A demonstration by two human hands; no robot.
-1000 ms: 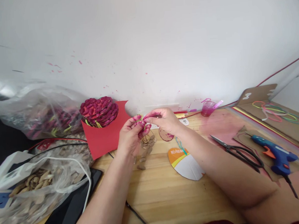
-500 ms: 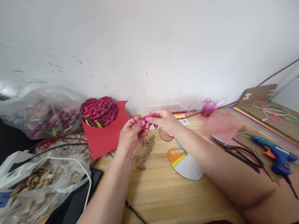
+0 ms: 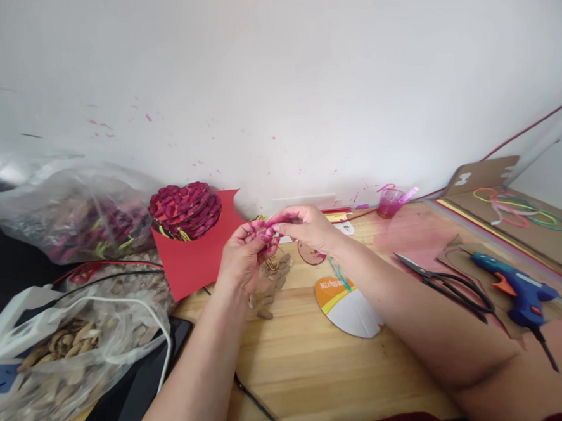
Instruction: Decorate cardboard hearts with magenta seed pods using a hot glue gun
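Note:
My left hand (image 3: 244,254) and my right hand (image 3: 303,228) meet over the table, fingertips stained magenta and pinched together. Whatever they hold is small and mostly hidden by the fingers; I cannot make it out. Just below lies a loose group of brown shells (image 3: 276,275), with thin yellowish string loops (image 3: 269,262) beside them. A small round disc with pink stains (image 3: 311,252) rests behind my right wrist. Nearer to me, a round cardboard piece (image 3: 351,317), orange and white with a teal string (image 3: 336,269), lies flat by my right forearm.
Stacked magenta shell-covered discs (image 3: 186,210) stand in red card (image 3: 184,267). Clear bags (image 3: 62,217) of shells and a white power strip (image 3: 16,322) crowd the left. On the right are a pink cup (image 3: 389,204), black scissors (image 3: 447,286), a blue glue gun (image 3: 517,288) and coloured cords (image 3: 519,208).
The whole view has shifted very slightly. My hands stay pinched together in almost the same place, with only small finger movement.

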